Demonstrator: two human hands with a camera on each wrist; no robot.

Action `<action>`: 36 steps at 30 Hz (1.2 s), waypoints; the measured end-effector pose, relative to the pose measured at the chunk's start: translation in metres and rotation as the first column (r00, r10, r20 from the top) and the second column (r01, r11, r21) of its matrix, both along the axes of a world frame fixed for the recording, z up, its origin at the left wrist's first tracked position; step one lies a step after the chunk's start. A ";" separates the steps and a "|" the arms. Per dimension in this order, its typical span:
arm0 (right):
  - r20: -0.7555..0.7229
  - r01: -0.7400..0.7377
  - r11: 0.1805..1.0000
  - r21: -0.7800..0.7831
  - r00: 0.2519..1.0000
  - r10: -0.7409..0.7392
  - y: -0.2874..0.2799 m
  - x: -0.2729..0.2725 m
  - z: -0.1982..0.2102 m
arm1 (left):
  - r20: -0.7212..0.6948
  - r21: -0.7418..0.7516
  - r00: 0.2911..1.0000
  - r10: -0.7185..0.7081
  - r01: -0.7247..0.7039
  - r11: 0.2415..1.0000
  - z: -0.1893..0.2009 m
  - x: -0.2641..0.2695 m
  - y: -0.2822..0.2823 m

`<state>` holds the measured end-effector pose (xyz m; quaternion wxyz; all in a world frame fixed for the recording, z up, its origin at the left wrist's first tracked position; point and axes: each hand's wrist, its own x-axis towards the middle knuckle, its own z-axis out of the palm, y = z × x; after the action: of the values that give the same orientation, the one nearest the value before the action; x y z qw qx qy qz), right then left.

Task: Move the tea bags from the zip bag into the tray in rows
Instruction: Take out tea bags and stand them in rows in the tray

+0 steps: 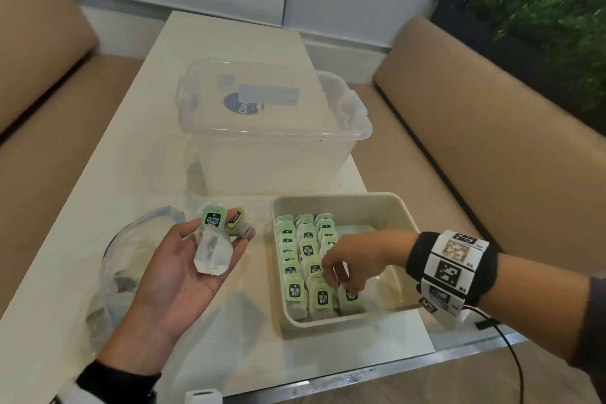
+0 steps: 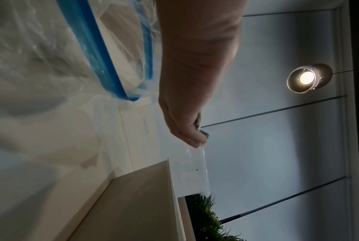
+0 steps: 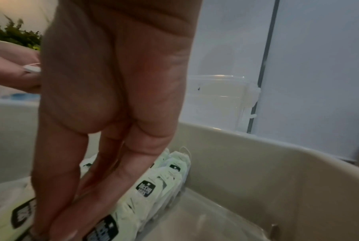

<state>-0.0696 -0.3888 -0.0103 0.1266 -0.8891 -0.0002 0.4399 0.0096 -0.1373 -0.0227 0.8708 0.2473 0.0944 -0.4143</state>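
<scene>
While the left hand (image 1: 183,259) lies palm up above the near left of the pale surface (image 1: 157,154), its fingers only loosely bent, a few loose tea bags (image 1: 213,251) rest across its palm and fingertips; one shows a green tag facing up, another a white paper pouch nearer the wrist. Just left of and partly beneath that hand lies the clear zip bag (image 1: 131,259), its blue-edged mouth open toward the far side, with more dark shapes showing dimly through the plastic. To the right, the beige tray (image 1: 341,203) sits near the surface's near right edge, and three rows of tea bags (image 1: 303,256) with green tags stand packed along its left half, running from far to near; the right part of the tray floor is bare. The right hand (image 1: 347,264) reaches down into the tray from the right, its fingertips (image 3: 57,225) pinched on the nearest tea bag of the right-hand row (image 1: 351,296), which stands beside the front bags of the other two rows. Beyond the tray, toward the far middle of the surface, stands a clear plastic storage box (image 1: 272,128) with its lid on. Tan benches (image 1: 475,147) flank the surface, and green plants (image 1: 537,10) fill the far right corner.
</scene>
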 end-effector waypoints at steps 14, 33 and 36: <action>0.108 0.043 0.993 -0.108 0.994 -0.031 0.008 0.009 -0.005 | 0.023 0.017 1.000 0.021 -0.021 1.000 0.005 -0.003 -0.001; 0.265 0.112 0.994 0.015 0.958 -0.112 0.000 0.010 0.051 | 0.026 -0.054 0.997 -0.067 0.069 0.996 0.009 -0.011 -0.005; -0.084 0.091 0.996 0.026 0.993 -0.088 0.011 -0.005 0.050 | 0.048 -0.048 0.996 -0.076 0.079 0.996 0.008 -0.013 -0.006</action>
<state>-0.0749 -0.3778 0.0401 0.1594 -0.8673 0.0384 0.4701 -0.0031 -0.1429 -0.0146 0.8619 0.2385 0.0543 -0.4442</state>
